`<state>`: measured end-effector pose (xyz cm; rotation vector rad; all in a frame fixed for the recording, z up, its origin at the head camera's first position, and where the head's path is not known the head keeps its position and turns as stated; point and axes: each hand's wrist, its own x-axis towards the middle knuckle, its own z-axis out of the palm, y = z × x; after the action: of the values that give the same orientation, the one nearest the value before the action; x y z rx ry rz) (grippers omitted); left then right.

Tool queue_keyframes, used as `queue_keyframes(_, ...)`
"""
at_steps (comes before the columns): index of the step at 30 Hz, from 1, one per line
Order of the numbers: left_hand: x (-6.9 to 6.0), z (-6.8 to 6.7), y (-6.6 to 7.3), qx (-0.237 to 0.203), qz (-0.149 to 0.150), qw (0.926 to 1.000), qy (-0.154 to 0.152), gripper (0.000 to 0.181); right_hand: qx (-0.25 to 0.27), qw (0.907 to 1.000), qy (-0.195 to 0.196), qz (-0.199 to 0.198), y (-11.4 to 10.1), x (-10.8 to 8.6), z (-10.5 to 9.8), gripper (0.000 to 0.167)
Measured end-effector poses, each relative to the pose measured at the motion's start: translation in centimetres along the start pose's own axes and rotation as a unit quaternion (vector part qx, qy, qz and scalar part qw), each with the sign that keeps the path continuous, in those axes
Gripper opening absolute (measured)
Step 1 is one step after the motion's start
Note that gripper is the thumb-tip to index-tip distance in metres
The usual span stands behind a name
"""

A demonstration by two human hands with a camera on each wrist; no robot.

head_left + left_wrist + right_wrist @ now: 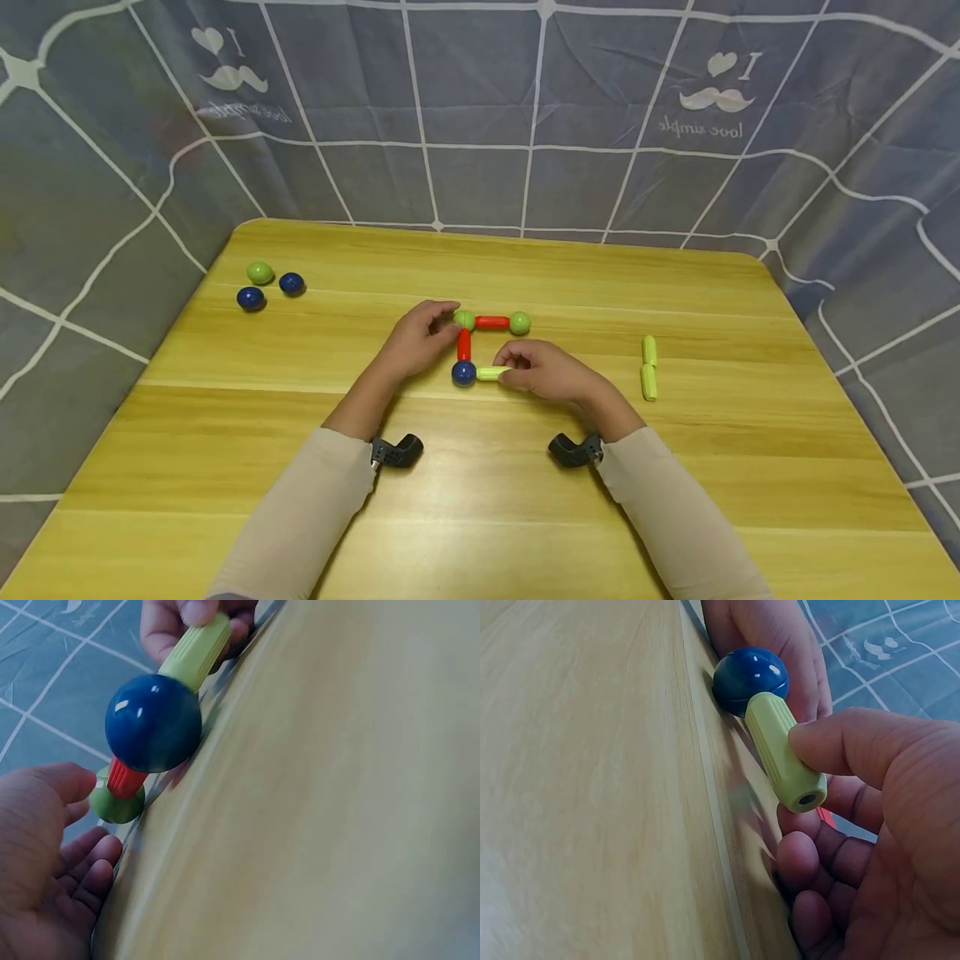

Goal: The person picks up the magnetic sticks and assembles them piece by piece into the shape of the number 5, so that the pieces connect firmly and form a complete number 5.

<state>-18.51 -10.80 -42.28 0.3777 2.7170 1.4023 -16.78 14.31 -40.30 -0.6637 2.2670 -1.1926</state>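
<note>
Near the table's middle lies a joined magnetic building set shape. A green ball [465, 320] is joined by a red rod [464, 345] to a blue ball [463, 373], and by another red rod [492, 322] to a second green ball [520, 323]. My left hand [422, 340] holds the nearer green ball at its left side between thumb and forefinger. Between the thumb and fingers of my right hand [551, 372] is a yellow-green rod [780, 754], its far end against the blue ball. The rod's near end shows a dark round tip in the right wrist view.
Two yellow-green rods [649, 368] lie end to end at the right. At the far left sit a loose green ball [260, 272] and two blue balls [292, 283]. A grey checked curtain [480, 108] hangs behind the wooden table [480, 500].
</note>
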Motion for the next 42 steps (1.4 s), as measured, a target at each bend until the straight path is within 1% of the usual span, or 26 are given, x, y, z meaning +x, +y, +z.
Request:
queue_keyframes(2,-0.6,0.0,0.2,-0.013,-0.001,0.9999,0.001,0.04,0.002,1.0,0.0,0.001,0.0,-0.1,0.0,0.01)
queue_keyframes(5,-2.0,-0.2,0.5,-0.035,0.0,0.9994,0.0,0.036,0.0,1.0,-0.002,-0.003,-0.1,-0.1,0.1,0.011)
queue_keyframes(9,-4.0,-0.2,1.0,-0.051,0.005,0.9986,-0.015,0.033,-0.006,0.9999,-0.003,-0.011,0.0,-0.2,0.1,0.011)
queue_keyframes(13,-5.1,0.2,1.6,-0.058,0.009,0.9979,-0.028,0.032,-0.009,0.9999,0.003,-0.01,0.1,-0.1,0.1,0.01)
queue_keyframes(19,-5.6,0.7,1.9,-0.054,0.003,0.9976,-0.044,0.03,-0.008,0.9999,0.004,-0.01,0.0,0.0,0.3,0.011)
queue_keyframes(25,-5.3,1.1,1.7,-0.042,0.022,0.9983,-0.035,0.028,-0.004,0.9999,0.016,0.001,0.3,-0.1,0.2,0.01)
queue_keyframes(36,-5.3,1.3,1.3,-0.041,0.031,0.9984,-0.024,0.026,0.032,0.9992,0.02,0.009,1.0,-0.3,-0.5,0.018)
queue_keyframes(38,-5.3,1.3,1.3,-0.039,0.032,0.9985,-0.022,0.025,0.047,0.9987,0.019,0.009,1.1,-0.3,-0.7,0.019)
queue_keyframes(42,-5.4,1.3,1.3,-0.036,0.033,0.9986,-0.022,0.025,0.108,0.9937,0.024,0.014,1.4,-0.3,-1.3,0.02)
